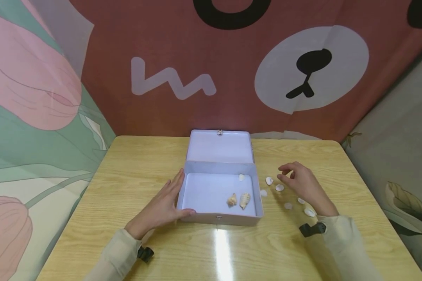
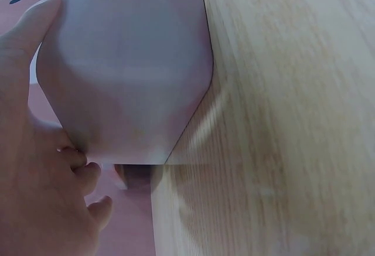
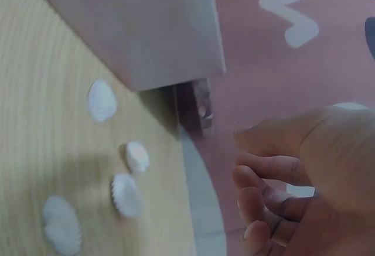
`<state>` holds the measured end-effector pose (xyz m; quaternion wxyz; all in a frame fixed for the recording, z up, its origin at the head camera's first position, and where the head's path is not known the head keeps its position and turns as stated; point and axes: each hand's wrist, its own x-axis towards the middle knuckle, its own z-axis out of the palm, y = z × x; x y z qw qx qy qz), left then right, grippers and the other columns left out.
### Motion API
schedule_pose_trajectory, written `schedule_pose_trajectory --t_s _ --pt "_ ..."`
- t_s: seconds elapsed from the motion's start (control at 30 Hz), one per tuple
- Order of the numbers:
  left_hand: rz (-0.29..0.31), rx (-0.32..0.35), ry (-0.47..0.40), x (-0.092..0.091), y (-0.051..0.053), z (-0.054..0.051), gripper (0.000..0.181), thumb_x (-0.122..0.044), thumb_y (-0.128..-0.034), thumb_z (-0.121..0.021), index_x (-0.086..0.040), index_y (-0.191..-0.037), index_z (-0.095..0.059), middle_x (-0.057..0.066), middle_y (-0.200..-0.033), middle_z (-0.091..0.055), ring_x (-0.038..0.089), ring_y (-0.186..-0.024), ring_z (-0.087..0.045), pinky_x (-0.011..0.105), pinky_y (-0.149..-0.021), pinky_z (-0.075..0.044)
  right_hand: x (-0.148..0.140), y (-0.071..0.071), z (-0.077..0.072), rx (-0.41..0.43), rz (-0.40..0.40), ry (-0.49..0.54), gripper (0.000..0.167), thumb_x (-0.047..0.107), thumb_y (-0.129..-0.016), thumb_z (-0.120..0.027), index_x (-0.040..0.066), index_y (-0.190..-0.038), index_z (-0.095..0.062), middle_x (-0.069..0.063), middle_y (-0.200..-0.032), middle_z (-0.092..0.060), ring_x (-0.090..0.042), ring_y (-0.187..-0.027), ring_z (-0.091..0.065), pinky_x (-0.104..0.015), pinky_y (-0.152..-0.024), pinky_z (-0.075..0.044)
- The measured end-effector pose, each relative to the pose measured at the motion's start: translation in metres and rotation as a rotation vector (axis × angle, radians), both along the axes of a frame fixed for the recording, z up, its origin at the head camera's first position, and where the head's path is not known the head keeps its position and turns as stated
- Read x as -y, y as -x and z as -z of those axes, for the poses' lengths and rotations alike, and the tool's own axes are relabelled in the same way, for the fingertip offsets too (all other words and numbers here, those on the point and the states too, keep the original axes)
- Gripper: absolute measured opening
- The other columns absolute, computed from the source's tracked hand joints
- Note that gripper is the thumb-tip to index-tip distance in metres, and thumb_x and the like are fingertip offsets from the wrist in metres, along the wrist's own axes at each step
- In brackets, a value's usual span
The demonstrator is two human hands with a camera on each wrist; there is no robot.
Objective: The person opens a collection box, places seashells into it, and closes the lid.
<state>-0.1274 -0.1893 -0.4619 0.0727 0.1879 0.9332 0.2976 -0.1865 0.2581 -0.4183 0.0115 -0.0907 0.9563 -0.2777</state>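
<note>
An open pale lilac box (image 1: 218, 218) stands on the table, its hinged lid leaning back. My left hand (image 1: 163, 203) rests along the left side of the box, thumb across the front corner and fingers stretched toward the back. Inside lie a brownish spiral shell (image 1: 231, 200), a striped cone-like shell (image 1: 245, 200) and a small white shell (image 1: 241, 177). To the right of the box hovers my right hand (image 1: 304, 183), fingers loosely bent with nothing visible between them. White shells (image 1: 279, 187) lie below and around it; ribbed ones (image 3: 126, 195) appear in the right wrist view.
More pale shells (image 1: 309, 212) are scattered on the wooden table (image 1: 137, 168) right of the box. Behind the table hangs a red printed cloth (image 1: 232, 109). Printed cloths also flank the left and right sides. A metal clasp (image 1: 220, 132) sits on the lid's top edge.
</note>
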Motion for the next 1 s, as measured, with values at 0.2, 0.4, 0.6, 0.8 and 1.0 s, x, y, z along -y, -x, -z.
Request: schedule_pose_trajectory --t_s 0.2,0.4,0.6,0.8,1.0 --pt "0.003 0.001 -0.001 0.0 0.001 0.0 0.135 -0.077 -0.0811 -0.077 -0.009 -0.172 -0.004 0.002 -0.182 0.002 0.027 -0.169 -0.011 0.055 -0.139 -0.014 -0.009 0.0 0.011 -0.004 0.003 -0.002 0.033 0.018 -0.102 -0.072 -0.005 -0.126 -0.072 -0.019 -0.107 -0.072 -0.021 -0.082 -0.06 -0.027 -0.065 -0.045" --pt "0.002 0.006 -0.005 0.0 0.001 -0.001 0.134 -0.075 -0.0816 -0.078 -0.011 -0.172 -0.003 0.001 -0.182 0.002 0.027 -0.169 -0.011 0.055 -0.139 -0.013 -0.012 0.0 0.018 0.017 0.012 -0.02 0.034 0.018 -0.102 -0.072 -0.005 -0.127 -0.072 -0.019 -0.109 -0.072 -0.024 -0.087 -0.063 -0.029 -0.069 -0.047" --pt "0.001 0.013 -0.014 0.0 0.0 -0.001 0.134 -0.074 -0.0817 -0.079 -0.01 -0.172 -0.003 0.004 -0.182 0.001 0.027 -0.169 -0.01 0.055 -0.139 -0.013 -0.014 0.0 0.026 0.06 0.02 -0.013 0.035 0.019 -0.103 -0.07 -0.005 -0.128 -0.071 -0.02 -0.111 -0.072 -0.026 -0.089 -0.065 -0.029 -0.069 -0.049" --pt "0.0 0.011 -0.01 0.0 0.0 -0.001 0.135 -0.076 -0.0814 -0.078 -0.01 -0.172 -0.003 0.008 -0.182 -0.002 0.028 -0.169 -0.011 0.055 -0.139 -0.014 -0.015 0.0 0.034 0.095 0.031 -0.008 0.034 0.02 -0.103 -0.071 -0.004 -0.126 -0.071 -0.02 -0.111 -0.072 -0.025 -0.089 -0.066 -0.029 -0.07 -0.049" --pt "-0.001 0.005 -0.006 0.001 0.0 0.001 0.134 -0.079 -0.0815 -0.075 -0.011 -0.172 -0.003 0.009 -0.183 -0.004 0.029 -0.169 -0.012 0.056 -0.138 -0.015 -0.016 0.002 0.041 0.106 0.033 0.001 0.033 0.02 -0.102 -0.072 -0.005 -0.124 -0.071 -0.019 -0.109 -0.073 -0.027 -0.091 -0.068 -0.03 -0.071 -0.051"
